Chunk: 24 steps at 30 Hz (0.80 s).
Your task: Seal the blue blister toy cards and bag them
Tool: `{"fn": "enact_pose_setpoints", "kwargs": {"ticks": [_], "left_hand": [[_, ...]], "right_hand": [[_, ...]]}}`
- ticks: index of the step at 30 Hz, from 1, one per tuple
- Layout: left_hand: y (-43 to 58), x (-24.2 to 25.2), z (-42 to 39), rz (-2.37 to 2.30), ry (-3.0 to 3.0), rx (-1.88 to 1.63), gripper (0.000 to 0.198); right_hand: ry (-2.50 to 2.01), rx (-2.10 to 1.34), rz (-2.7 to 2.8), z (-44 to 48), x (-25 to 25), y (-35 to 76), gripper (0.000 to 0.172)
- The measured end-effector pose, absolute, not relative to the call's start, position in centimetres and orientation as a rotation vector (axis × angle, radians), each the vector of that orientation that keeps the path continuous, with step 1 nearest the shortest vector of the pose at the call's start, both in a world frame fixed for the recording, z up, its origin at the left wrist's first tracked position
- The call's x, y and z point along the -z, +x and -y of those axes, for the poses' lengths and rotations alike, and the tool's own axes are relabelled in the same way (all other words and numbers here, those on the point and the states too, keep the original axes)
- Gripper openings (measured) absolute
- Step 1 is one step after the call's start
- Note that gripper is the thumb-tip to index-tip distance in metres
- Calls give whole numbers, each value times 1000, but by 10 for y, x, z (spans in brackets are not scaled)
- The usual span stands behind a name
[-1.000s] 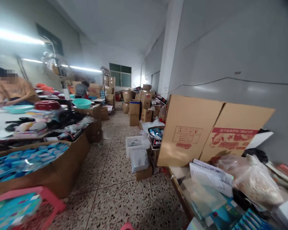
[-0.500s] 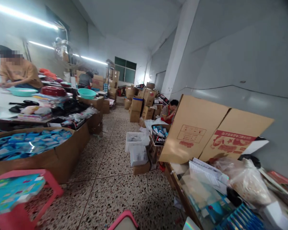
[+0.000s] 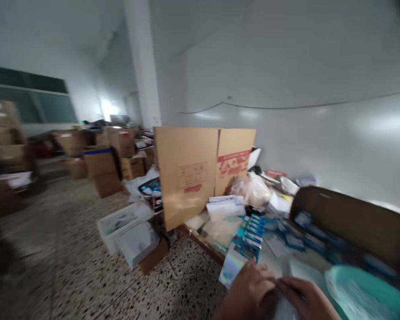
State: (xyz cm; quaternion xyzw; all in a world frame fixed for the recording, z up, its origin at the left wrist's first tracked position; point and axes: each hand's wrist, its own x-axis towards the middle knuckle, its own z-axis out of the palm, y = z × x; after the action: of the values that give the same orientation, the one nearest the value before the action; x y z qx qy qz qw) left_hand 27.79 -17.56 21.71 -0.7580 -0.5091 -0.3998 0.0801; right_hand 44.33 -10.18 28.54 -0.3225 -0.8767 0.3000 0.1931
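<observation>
Both my hands are low in the view, over the near edge of the cluttered table, with their fingers close together. My left hand (image 3: pixel 253 284) has bent fingers, smeared by motion. My right hand (image 3: pixel 306 298) pinches at a pale, see-through plastic piece (image 3: pixel 283 309) that hangs between the hands; its exact kind is blurred. A shiny rainbow-tinted card or box (image 3: pixel 233 266) is just beyond my left hand, and I cannot tell if they touch. Farther in lies a row of small blue packs (image 3: pixel 254 232). A turquoise basin (image 3: pixel 340 284) with clear plastic inside stands right of my right hand.
A tall open carton (image 3: pixel 190 178) stands on the table's far end, beside papers (image 3: pixel 225 206) and a filled plastic bag (image 3: pixel 257 191). A brown carton (image 3: pixel 353 222) with blue packs is at right. White trays (image 3: pixel 136 242) sit on the speckled floor, with stacked boxes (image 3: pixel 102 171) beyond.
The view has swung right, from the aisle and left-hand tables toward the table by the wall. My two hands, the basin and the right carton have come into view.
</observation>
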Motion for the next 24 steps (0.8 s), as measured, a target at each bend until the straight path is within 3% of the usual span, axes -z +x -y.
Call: {"fn": "enact_pose_setpoints", "kwargs": {"ticks": [7, 11, 18, 22, 24], "left_hand": [[271, -274, 137, 1333, -2246, 1647, 13], [263, -280, 88, 2034, -1808, 2103, 23], [228, -238, -6, 2711, -1766, 2283, 33], [203, -220, -34, 3057, -1168, 2509, 39], [193, -217, -43, 3164, -908, 2617, 43]], "right_hand": [[-961, -942, 2115, 39, -290, 459, 41], [-1350, -811, 1802, -16, -253, 478, 39], [-1854, -813, 1746, -88, -171, 478, 27], [-1754, -941, 1805, -99, -164, 436, 44], [-1442, -1247, 1769, -97, -171, 407, 44]]}}
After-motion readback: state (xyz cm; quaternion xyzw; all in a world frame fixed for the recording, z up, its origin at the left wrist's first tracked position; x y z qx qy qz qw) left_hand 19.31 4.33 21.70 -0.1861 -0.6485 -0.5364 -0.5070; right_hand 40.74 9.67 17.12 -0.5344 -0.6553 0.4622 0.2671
